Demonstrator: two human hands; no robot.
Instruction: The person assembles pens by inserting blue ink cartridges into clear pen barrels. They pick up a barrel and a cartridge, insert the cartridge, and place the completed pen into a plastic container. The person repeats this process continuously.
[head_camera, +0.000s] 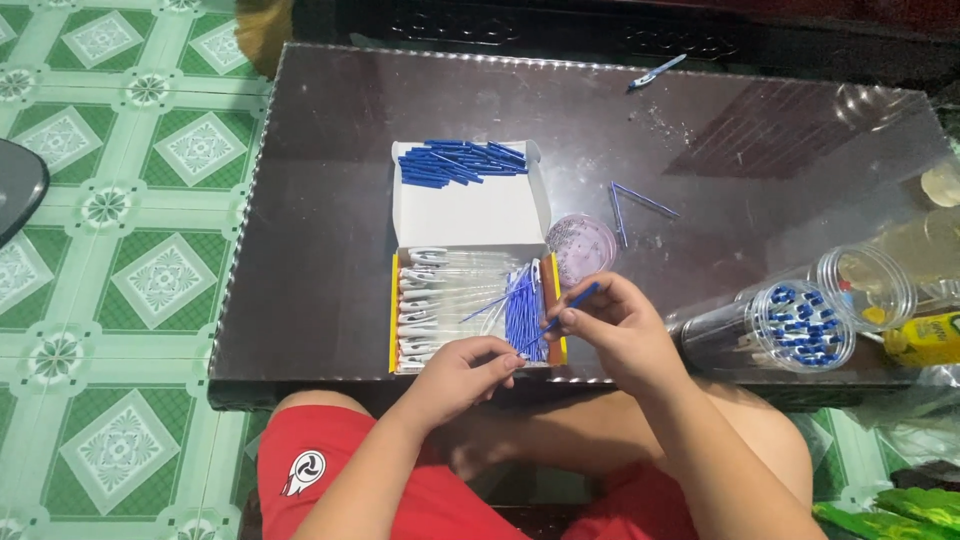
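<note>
While you sit with your knees under the table edge, your left hand (462, 372) pinches a clear pen barrel (505, 368) at the near rim of the open box (470, 212), fingers narrow around it. Your right hand (618, 322) holds a thin blue refill (572, 302) between thumb and fingertips, its tip angled toward that barrel. Just beyond, the box's lower half holds rows of clear pens (440, 305) on the left and a bundle of blue refills (522, 312) standing at the right, so I judge much of the filling remains. Farther up, the box lid carries a heap of blue caps (460, 162). A small round dish (582, 243) sits beside the box, and jars (800, 325) lie to the right on the dark table (320, 200).
</note>
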